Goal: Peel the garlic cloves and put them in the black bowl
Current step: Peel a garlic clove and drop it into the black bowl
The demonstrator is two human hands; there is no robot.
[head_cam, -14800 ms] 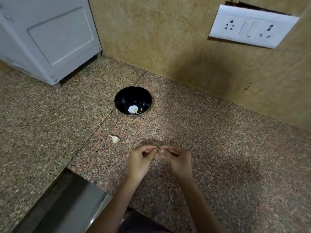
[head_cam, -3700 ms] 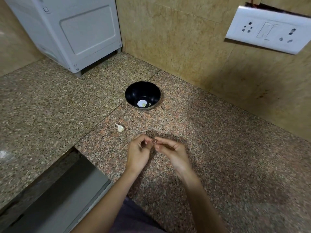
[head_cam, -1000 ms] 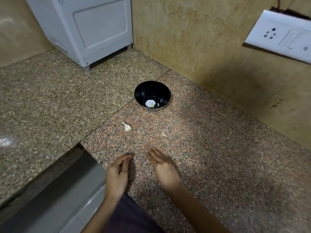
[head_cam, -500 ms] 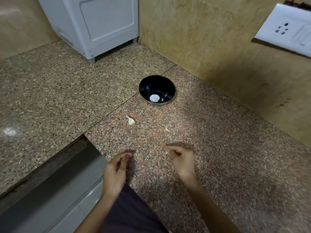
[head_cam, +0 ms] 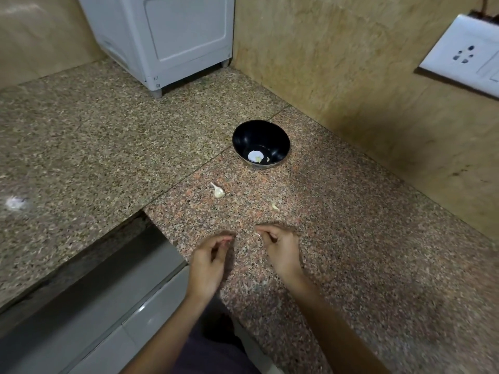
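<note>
Fingers of left hand (head_cam: 212, 256) and right hand (head_cam: 282, 252) curled, grasp impossible to tell; 1 white unpeeled garlic clove (head_cam: 218, 190) lay between them and the far round black bowl (head_cam: 280, 147).

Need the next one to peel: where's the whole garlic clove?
In the head view the garlic clove lies on the granite counter, between the black bowl and the left hand, apart from both.
</note>
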